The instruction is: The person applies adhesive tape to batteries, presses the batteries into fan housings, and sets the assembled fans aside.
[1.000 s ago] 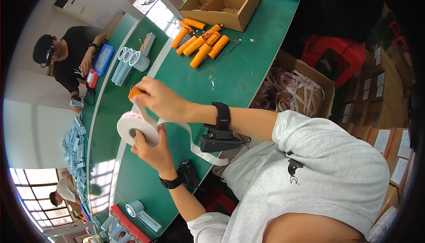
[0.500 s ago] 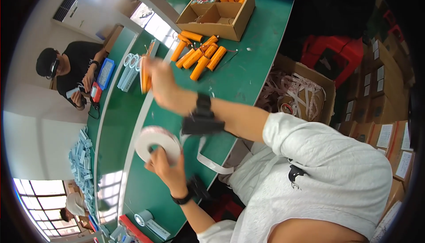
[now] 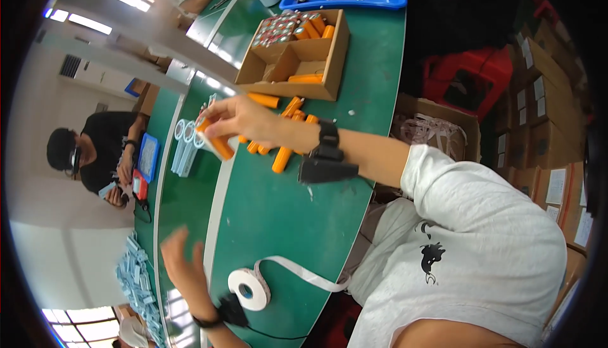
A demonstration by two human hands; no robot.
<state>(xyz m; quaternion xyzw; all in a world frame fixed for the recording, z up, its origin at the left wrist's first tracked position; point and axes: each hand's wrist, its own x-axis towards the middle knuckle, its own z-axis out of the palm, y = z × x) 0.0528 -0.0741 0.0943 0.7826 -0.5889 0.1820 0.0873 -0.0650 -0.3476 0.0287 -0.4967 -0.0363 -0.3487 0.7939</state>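
One orange cylinder (image 3: 220,146) pinched in right hand (image 3: 244,122), left hand (image 3: 185,269) spread, tape roll (image 3: 237,281) now on table (image 3: 285,221)

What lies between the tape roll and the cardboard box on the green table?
Head view: loose orange cylinders near the box, partly hidden by the right hand, then green tabletop toward the roll.

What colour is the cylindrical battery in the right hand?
The cylindrical battery is orange, seen best in the head view.

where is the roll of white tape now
In the head view, the roll of white tape rests on the green table, low and left of centre, just right of the left hand's black wrist device.
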